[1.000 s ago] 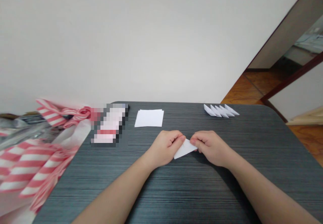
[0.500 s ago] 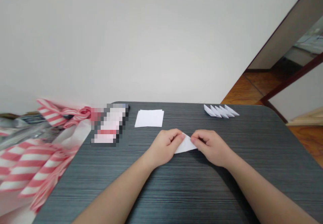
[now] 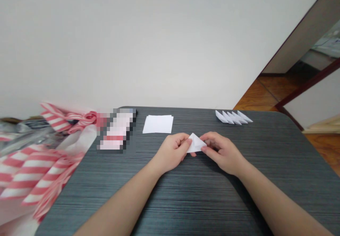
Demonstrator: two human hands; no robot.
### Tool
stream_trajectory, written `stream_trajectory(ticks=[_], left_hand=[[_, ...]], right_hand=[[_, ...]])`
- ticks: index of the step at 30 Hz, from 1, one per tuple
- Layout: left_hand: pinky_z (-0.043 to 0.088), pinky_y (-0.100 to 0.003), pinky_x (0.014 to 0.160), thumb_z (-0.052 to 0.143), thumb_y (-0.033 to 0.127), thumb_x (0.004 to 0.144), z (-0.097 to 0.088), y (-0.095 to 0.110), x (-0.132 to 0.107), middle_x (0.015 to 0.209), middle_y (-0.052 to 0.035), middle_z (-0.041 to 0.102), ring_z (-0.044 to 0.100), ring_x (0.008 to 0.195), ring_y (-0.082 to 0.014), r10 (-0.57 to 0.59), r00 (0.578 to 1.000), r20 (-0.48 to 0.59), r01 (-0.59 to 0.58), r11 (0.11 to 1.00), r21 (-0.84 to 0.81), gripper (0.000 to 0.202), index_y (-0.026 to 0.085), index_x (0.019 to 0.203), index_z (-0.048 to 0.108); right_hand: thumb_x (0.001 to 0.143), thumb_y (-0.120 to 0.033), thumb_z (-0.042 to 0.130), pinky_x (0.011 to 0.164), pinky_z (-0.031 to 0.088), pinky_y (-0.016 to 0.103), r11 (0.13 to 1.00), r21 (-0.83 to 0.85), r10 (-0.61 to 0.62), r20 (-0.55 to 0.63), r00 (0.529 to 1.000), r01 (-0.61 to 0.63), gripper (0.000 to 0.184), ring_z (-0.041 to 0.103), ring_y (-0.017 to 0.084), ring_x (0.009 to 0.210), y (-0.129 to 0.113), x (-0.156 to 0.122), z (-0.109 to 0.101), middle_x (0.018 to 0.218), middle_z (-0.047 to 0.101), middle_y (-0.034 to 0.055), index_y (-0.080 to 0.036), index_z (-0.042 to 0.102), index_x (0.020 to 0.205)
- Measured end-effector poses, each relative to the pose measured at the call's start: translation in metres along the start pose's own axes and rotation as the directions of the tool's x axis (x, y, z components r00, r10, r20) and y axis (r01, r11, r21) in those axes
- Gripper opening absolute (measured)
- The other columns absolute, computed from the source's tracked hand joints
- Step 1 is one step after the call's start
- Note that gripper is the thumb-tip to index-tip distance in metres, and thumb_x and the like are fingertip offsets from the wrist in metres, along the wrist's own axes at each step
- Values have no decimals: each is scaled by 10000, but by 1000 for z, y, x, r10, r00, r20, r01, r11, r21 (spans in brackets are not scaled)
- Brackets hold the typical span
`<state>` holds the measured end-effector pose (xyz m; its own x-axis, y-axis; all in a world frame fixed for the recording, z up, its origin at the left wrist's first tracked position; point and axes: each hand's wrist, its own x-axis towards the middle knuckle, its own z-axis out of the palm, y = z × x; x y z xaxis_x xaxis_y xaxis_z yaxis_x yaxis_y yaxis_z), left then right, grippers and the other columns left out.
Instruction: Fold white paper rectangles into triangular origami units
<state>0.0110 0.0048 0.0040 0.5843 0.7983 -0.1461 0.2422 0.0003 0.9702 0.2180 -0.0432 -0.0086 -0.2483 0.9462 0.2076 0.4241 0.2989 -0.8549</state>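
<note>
2 bare hands are seen at the middle of the dark, grained counter (image 3: 186,200), and a small folded white paper (image 3: 196,143) is held between them. The left hand (image 3: 172,152) is curled, with thumb and fingertips pinched together on the left edge of the paper. The right hand (image 3: 223,152) is closed in the same way on the right corner, so the piece is clamped from both sides. The paper is shaped as a triangle with its peak turned toward the far side, and a crease is visible down its face. Whether its lower edge rests on the counter cannot be told. Both forearms are stretched in from the near edge, the left one from the near left and the right one from the near right.

Farther back, a stack of flat white sheets (image 3: 158,124) is laid just beyond the left hand, apart from it. At the far right of the counter, a row of folded white pieces (image 3: 233,117) is lined up, each one overlapping the next. A blurred-out object (image 3: 117,129) is placed at the far left, beside the sheets. A red-and-white striped bag (image 3: 39,165) is spread past the left edge of the counter. A plain pale wall (image 3: 159,44) is seen behind, and a wooden floor (image 3: 255,96) at the far right.
</note>
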Motion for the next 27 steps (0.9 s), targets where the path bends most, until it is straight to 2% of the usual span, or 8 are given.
stream_trajectory(ticks=[3, 6, 11, 14, 20, 27], left_hand=[[293, -196, 416, 504, 380, 937, 2, -2, 0, 620, 8, 648, 415, 424, -75, 9, 1000, 0, -9, 998, -60, 278, 144, 878, 638], [312, -192, 426, 511, 383, 933, 3, -2, 0, 687, -11, 696, 434, 443, -76, 14, 1000, 6, -14, 998, -66, 254, 151, 893, 608], [306, -188, 423, 523, 408, 924, 3, 0, 1, 559, 35, 607, 422, 427, -72, 8, 1000, -19, -7, 1000, 26, 305, 165, 743, 555], [306, -191, 425, 498, 426, 938, 2, -1, 1, 518, 45, 566, 419, 424, -77, 3, 1000, -11, -3, 999, 37, 341, 170, 718, 544], [312, -200, 437, 477, 467, 949, 1, -8, 0, 517, 43, 545, 431, 434, -87, -1, 1000, 1, 1, 998, 68, 369, 170, 741, 546], [286, -205, 456, 501, 383, 941, 1, -2, 1, 490, 61, 476, 418, 459, -88, 50, 999, -20, -47, 989, 141, 317, 165, 718, 556]], right_hand=[[927, -172, 556, 723, 476, 299, 988, -81, -127, 35, 991, 129, 140, 606, 170, 805, -2, 3, -3, 958, 662, 63, -214, 646, 1026], [944, -167, 539, 767, 481, 311, 982, -79, -169, 57, 984, 173, 147, 615, 179, 855, -5, 4, -4, 948, 665, 68, -216, 655, 1021], [878, -177, 643, 638, 475, 266, 988, -11, -154, 118, 981, 157, 192, 570, 139, 716, -3, 1, -2, 999, 630, 63, -223, 618, 1063], [850, -164, 673, 627, 468, 256, 988, -10, -155, 123, 980, 157, 237, 542, 123, 680, -1, 0, -1, 986, 606, 51, -226, 595, 1064], [874, -157, 645, 642, 459, 254, 984, -50, -167, 99, 981, 172, 143, 545, 127, 697, -3, 1, -1, 948, 606, 47, -217, 594, 994], [893, -195, 640, 631, 446, 257, 983, -66, -166, 88, 982, 172, 64, 539, 130, 691, -8, 2, -2, 922, 615, 50, -206, 608, 947]])
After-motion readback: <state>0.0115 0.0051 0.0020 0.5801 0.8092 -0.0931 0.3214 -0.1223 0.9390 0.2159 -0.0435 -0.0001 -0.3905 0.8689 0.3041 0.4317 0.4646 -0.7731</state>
